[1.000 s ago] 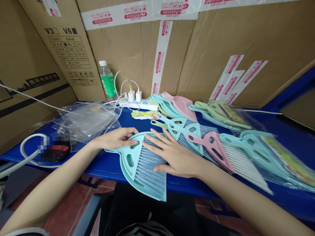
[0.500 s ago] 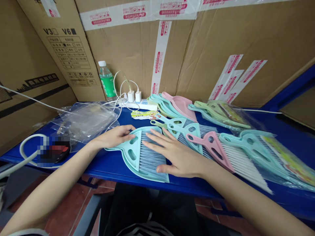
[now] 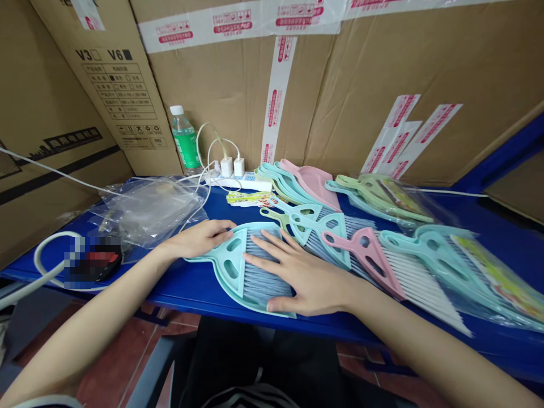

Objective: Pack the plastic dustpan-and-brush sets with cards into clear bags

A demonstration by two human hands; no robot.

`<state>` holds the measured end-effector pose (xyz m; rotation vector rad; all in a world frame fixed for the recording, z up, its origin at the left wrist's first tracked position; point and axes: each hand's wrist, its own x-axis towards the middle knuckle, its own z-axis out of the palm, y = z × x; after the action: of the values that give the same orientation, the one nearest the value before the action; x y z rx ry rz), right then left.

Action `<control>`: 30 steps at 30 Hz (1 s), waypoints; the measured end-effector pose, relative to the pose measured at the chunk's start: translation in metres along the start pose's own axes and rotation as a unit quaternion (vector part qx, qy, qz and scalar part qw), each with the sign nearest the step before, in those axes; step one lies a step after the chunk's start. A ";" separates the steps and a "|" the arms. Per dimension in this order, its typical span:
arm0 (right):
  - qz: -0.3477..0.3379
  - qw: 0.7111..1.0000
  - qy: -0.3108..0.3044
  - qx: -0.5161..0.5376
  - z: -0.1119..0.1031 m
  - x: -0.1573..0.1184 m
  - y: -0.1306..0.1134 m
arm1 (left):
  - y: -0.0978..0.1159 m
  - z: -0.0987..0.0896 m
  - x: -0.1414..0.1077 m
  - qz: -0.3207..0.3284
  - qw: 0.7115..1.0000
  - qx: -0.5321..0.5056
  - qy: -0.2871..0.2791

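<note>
1. Turquoise plastic brush (image 3: 238, 258), lying in a matching dustpan (image 3: 257, 306) at the near edge of the tabletop (image 3: 170, 283); its bristles (image 3: 257, 277) point right.
2. Left hand (image 3: 199, 238): grasping brush and dustpan together at the handle end, thumb on top. Right hand (image 3: 306, 272): fingers spread over the bristles, clenched on nothing.
3. Step in hand, as judged: seating the brush squarely in the dustpan as one set, comparable to the wrapped set (image 3: 446, 266) at right.
4. Next move, as judged: gentle, even pressure from the right hand, bristles within the rim, with the left hand steadying the handle end. The printed cards (image 3: 250, 197) and plastic bags (image 3: 155, 204), farther off, probably serve later steps.
5. Obscured: most of the handle end, beneath the left palm; the far right part of the bristles, under the right hand. A green brush (image 3: 272, 213) is largely covered by its neighbours; a dark object (image 3: 104, 263) at left is pixelated beyond recognition.
</note>
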<state>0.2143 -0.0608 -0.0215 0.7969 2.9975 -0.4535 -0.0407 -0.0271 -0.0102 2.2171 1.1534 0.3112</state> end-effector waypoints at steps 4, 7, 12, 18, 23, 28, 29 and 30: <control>0.006 1.000 -0.002 0.003 -0.002 -0.001 -0.002 | 0.001 0.000 0.001 -0.001 1.000 0.006 0.001; 0.009 1.000 0.002 0.005 -0.002 -0.002 -0.001 | 0.002 0.000 0.002 0.005 1.000 0.018 -0.004; 0.007 1.000 0.010 -0.003 -0.001 -0.002 0.000 | 0.011 -0.008 0.006 -0.018 0.990 0.139 0.024; 0.008 1.000 0.002 -0.006 -0.002 -0.001 0.000 | 0.020 -0.014 0.033 -0.070 0.915 0.388 0.088; 0.008 1.000 0.003 -0.012 -0.001 -0.001 0.000 | 0.012 -0.015 0.059 -0.064 0.887 0.453 0.066; 0.010 1.000 0.006 -0.024 -0.001 0.000 0.000 | -0.003 -0.019 0.063 -0.076 0.885 0.457 0.050; 0.010 1.000 0.005 -0.025 -0.001 0.000 0.000 | -0.004 -0.019 0.062 -0.080 0.883 0.459 0.050; 0.010 1.000 0.005 -0.026 -0.001 0.000 0.000 | -0.005 -0.019 0.062 -0.084 0.882 0.461 0.051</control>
<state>0.2147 -0.0605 -0.0204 0.8269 2.9943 -0.3691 -0.0164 0.0326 -0.0027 2.8723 1.7976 -0.2740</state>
